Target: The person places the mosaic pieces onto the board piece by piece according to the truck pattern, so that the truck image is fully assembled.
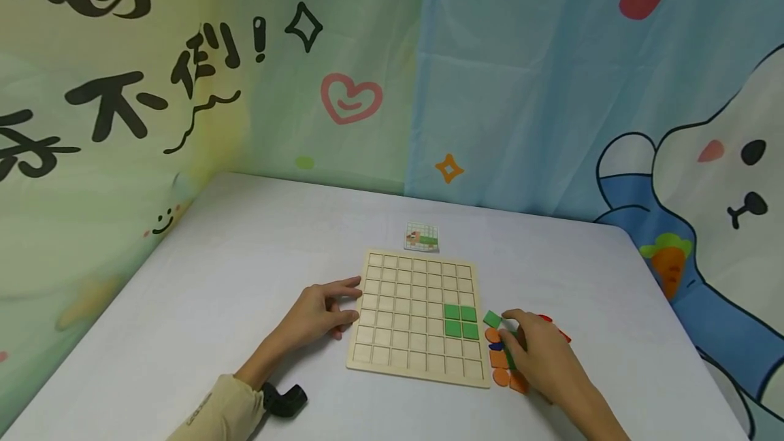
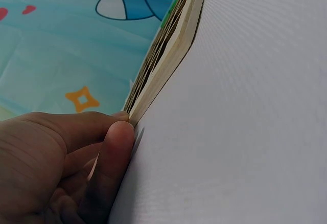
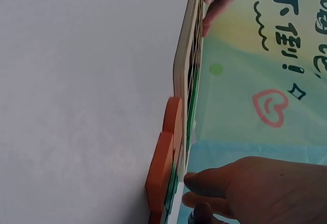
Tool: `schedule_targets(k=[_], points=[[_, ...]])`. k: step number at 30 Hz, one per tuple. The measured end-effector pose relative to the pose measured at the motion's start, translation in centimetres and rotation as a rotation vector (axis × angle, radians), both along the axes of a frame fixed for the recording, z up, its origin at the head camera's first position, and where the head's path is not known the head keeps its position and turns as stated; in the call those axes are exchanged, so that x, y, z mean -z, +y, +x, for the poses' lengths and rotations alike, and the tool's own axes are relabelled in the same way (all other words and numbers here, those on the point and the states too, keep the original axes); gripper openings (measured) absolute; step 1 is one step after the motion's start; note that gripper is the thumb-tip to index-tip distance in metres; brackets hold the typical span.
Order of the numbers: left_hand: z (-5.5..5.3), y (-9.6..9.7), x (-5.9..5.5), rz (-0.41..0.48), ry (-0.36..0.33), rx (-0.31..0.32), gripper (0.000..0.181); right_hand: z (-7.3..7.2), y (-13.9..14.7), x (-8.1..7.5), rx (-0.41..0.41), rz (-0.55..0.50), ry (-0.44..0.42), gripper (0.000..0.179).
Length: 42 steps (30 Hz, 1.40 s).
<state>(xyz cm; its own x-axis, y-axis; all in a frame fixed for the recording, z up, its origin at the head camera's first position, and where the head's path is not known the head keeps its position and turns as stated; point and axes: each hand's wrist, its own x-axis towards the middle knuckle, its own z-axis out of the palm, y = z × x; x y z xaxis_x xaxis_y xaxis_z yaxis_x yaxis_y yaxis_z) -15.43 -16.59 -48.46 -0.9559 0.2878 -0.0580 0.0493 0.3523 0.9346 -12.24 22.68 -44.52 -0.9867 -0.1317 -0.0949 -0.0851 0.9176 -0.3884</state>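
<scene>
A wooden grid board (image 1: 398,322) lies on the table, with several green square tiles (image 1: 461,321) set in its right part. My left hand (image 1: 317,310) touches the board's left edge, its index finger and thumb spread along it. In the left wrist view, those fingertips (image 2: 121,132) meet the board's rim. To the right of the board, my right hand (image 1: 545,356) hovers low over loose pieces, its fingertips beside a green tile (image 1: 492,319). Nothing shows between the fingers (image 3: 212,183) in the right wrist view. The palm hides some of the pieces.
Loose orange pieces (image 1: 499,359), a blue piece (image 1: 495,346) and red pieces (image 1: 565,335) lie around the right hand. A small picture card (image 1: 421,237) lies beyond the board's far edge. Printed curtains (image 1: 520,73) hang behind the white table (image 1: 294,223).
</scene>
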Motion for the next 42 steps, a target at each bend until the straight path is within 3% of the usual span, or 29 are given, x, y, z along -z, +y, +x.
schedule_targets(k=[5, 18, 42], points=[[0.0, 0.0, 0.0, 0.006, 0.003, 0.006, 0.045, 0.1, 0.7, 0.1, 0.008, 0.029, 0.011, 0.035], [0.0, -0.1, -0.1, 0.004, 0.001, 0.014, 0.044, 0.1, 1.1, 0.4, 0.073, 0.087, -0.090, 0.034], [0.1, 0.0, -0.2, 0.007, 0.003, 0.017, 0.045, 0.3, 1.6, 0.3, 0.048, 0.078, -0.113, 0.039]])
